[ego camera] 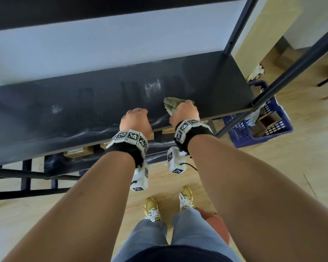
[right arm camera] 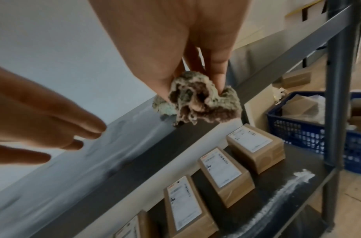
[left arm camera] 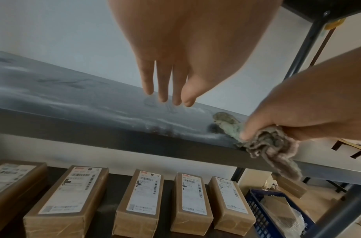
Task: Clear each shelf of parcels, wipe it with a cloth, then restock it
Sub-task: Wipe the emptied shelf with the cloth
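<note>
A dark shelf with pale dust smears and no parcels on it runs across the head view. My right hand grips a crumpled grey-green cloth at the shelf's front edge, right of centre. My left hand hovers just above the shelf beside it, fingers straight and together, holding nothing. Several brown parcels with white labels lie in a row on the shelf below.
A dark steel upright stands at the shelf's right front corner. A blue plastic crate with boxes and wrapping sits on the wooden floor to the right. Another shelf board hangs overhead. White dust streaks mark the lower shelf.
</note>
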Demonstrator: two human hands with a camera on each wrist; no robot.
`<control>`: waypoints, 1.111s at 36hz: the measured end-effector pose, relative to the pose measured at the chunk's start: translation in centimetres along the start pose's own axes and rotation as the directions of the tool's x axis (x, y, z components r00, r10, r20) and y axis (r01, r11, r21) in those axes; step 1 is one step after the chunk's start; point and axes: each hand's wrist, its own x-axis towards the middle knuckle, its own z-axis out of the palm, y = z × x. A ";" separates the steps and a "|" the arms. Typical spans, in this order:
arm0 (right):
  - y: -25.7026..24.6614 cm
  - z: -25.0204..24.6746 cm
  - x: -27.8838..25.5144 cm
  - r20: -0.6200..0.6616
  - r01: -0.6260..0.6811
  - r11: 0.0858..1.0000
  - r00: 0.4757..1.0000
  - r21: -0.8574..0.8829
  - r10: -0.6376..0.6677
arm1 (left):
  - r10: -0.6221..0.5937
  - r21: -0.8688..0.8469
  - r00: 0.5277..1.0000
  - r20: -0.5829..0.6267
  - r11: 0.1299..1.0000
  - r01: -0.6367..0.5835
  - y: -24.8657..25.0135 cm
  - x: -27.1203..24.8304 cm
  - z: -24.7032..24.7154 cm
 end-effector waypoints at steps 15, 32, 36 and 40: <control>2.5 -2.4 3.5 -0.025 -0.219 0.968 0.976 -0.126 0.217 | 0.023 -0.022 0.999 -0.038 0.999 -0.024 -1.9 0.6 -0.5; -2.0 -2.1 7.5 -0.098 0.150 0.984 0.982 -0.093 -0.159 | -0.130 -0.043 0.991 -0.043 0.991 0.128 -0.4 2.9 -0.3; 0.4 -3.6 9.7 -0.129 -0.059 0.990 0.991 -0.127 0.043 | -0.149 -0.074 0.987 -0.060 0.987 0.145 0.1 3.5 -0.2; -0.9 -2.8 10.0 -0.070 -0.013 0.993 0.998 -0.117 0.005 | -0.190 -0.089 0.978 -0.083 0.979 0.182 -0.1 3.8 -0.3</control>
